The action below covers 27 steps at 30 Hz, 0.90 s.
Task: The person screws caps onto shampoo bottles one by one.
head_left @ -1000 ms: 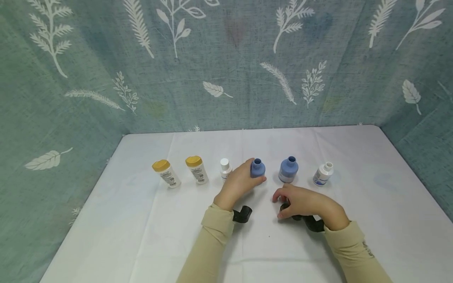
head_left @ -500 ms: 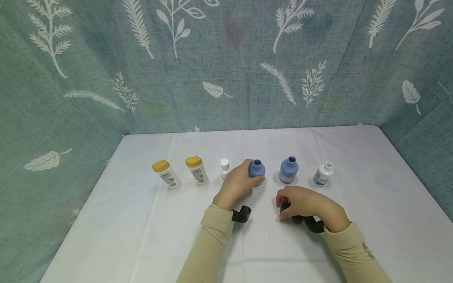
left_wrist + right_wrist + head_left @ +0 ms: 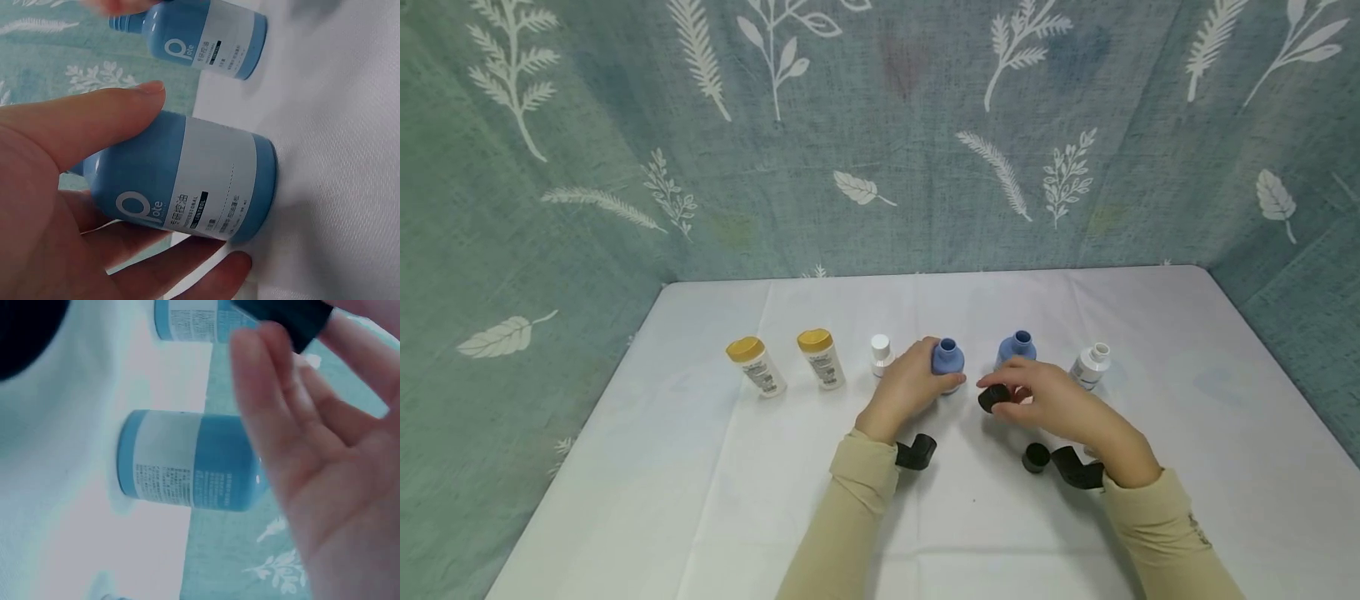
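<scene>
My left hand (image 3: 910, 387) grips a blue bottle (image 3: 948, 360) that stands upright with its neck uncapped. In the left wrist view the thumb and fingers wrap round the bottle's body (image 3: 187, 181), and its white label shows. My right hand (image 3: 1056, 400) pinches a black cap (image 3: 994, 398) between thumb and fingers, raised over the table to the right of that bottle. A second uncapped blue bottle (image 3: 1017, 346) stands behind the right hand, its lower part hidden in the head view. Another black cap (image 3: 1036, 457) lies on the table below the right hand.
Two white bottles with yellow caps, one (image 3: 756, 367) and another (image 3: 822, 358), stand at the left. A white-capped bottle (image 3: 882, 354) is beside the left hand. An uncapped white bottle (image 3: 1090, 365) stands at the right. Black bent pieces (image 3: 917, 452) sit by both wrists.
My right hand has lifted one black cap off the table and moved it up toward the blue bottles, leaving the other cap in plain view. My left hand keeps its hold on the bottle.
</scene>
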Available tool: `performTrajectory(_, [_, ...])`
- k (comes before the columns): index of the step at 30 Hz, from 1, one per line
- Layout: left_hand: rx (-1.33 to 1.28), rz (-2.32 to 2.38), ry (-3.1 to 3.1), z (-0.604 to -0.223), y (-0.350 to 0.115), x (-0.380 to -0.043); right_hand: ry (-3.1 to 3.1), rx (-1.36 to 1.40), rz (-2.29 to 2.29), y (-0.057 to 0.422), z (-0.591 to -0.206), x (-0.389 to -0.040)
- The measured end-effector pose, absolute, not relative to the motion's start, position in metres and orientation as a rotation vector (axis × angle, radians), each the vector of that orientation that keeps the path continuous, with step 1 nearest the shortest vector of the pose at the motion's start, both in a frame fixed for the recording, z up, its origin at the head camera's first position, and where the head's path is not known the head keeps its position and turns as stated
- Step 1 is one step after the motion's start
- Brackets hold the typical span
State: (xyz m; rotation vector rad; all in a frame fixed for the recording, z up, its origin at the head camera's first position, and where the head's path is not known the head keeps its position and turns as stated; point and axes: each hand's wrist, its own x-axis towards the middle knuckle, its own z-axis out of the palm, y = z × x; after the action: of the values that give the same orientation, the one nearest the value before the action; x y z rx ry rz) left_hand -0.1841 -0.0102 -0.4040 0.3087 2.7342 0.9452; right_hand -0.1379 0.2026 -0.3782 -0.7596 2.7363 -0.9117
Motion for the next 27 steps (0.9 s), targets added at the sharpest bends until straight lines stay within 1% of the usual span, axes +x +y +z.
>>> performTrajectory(9, [0.256, 1.008, 2.655, -0.405, -0.009, -0.182, 2.906, -0.679, -1.225, 0.213, -0.367, -0.139])
performTrajectory(14, [0.262, 1.023, 2.682, -0.406, -0.010, -0.183, 2.948, -0.639, -1.429, 0.202, -0.365, -0.148])
performTrajectory(21, [0.307, 1.038, 2.700, -0.409, -0.011, -0.184, 2.806, -0.355, -1.733, 0.184, -0.367, -0.157])
performTrajectory(27, [0.317, 1.044, 2.699, -0.408, -0.013, -0.185, 2.775, -0.366, -1.789, 0.171, -0.369, -0.166])
